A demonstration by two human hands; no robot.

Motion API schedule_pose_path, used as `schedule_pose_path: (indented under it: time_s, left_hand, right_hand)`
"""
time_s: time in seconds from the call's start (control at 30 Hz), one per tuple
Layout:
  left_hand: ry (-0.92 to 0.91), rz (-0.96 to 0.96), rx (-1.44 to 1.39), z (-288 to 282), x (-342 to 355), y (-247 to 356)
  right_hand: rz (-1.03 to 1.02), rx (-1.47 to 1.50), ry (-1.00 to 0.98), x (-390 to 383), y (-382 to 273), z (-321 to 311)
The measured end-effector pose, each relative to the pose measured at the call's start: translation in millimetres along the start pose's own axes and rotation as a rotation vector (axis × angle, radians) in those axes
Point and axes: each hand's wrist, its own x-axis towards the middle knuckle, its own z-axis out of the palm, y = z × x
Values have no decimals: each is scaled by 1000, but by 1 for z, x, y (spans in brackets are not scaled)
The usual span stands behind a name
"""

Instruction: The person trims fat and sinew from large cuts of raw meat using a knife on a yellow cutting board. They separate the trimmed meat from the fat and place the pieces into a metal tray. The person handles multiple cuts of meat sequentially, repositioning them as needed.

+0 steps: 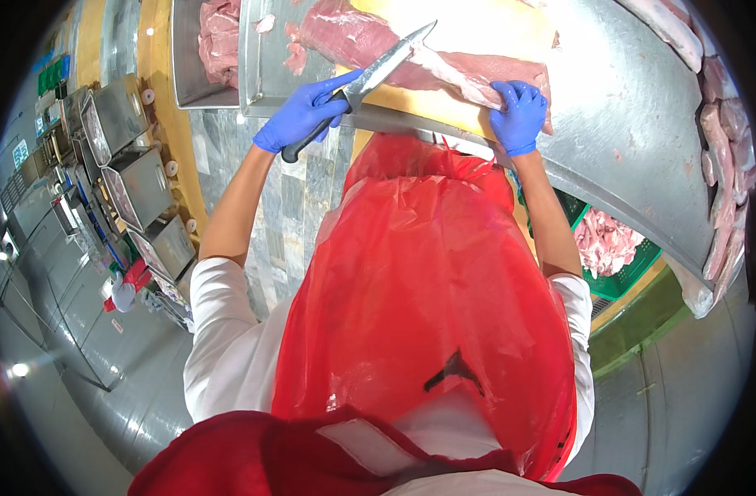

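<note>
Evidently, from my remote view, the left hand (303,114) is wrapped around the black handle of the knife (390,64), its blade angled far and right across the long piece of meat (345,35), probably to keep the edge clear of the other glove. The right hand (519,116) curls over the meat's near right part, where a pale strip (454,73) ends, apparently to steady it; I can't tell whether the fingers pinch the strip alone. The meat lies on a yellow board (423,106) on the metal bench (597,107), presumably to spare the blade.

At far left, a metal tray (186,73) holds pink meat chunks (219,45). Near right, beneath the bench edge, a green basket (622,286) carries pale pink pieces (603,241). Metal bins (138,190) stand at left, their contents unclear to me.
</note>
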Motion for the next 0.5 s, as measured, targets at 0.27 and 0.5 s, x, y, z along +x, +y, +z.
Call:
schedule_pose_path:
  time_s: [0.27, 0.5]
  left_hand:
    - [24, 78, 15, 15, 13, -22]
    - [43, 64, 120, 2, 10, -24]
  right_hand:
    - [91, 43, -109, 20, -4, -15]
    - [133, 77, -133, 28, 1, -12]
